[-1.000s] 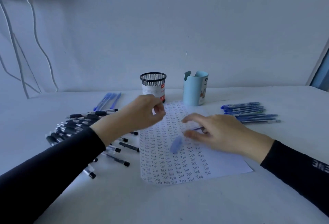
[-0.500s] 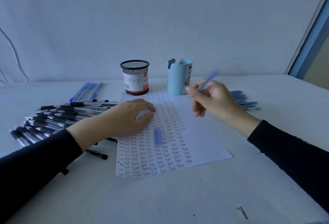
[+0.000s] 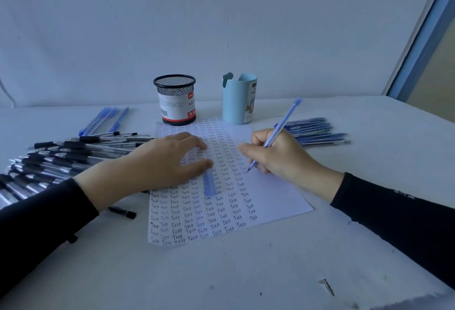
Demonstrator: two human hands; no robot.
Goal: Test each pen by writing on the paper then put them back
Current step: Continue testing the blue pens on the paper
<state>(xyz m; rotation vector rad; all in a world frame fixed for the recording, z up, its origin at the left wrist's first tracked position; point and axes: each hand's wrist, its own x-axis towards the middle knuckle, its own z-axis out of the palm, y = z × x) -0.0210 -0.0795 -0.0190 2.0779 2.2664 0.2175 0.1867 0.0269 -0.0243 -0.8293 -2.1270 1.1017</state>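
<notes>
Blue pen [image 3: 279,132], raised half a second ago, is now gripped in the right hand [image 3: 278,155] with its tip down on the paper [image 3: 275,191]. Left hand [image 3: 160,161] stays flat, fingers spread, at the paper's 9 o'clock, thumb touching the cap [image 3: 209,182].

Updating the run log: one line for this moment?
right hand: blue pen, tip on paper | left hand: flat on paper | cap: on paper

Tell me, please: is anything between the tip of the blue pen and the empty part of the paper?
Nothing visible. The right hand holds the pen with its tip at the bare right part of the paper. The blue cap and left hand lie off to the left.
</notes>
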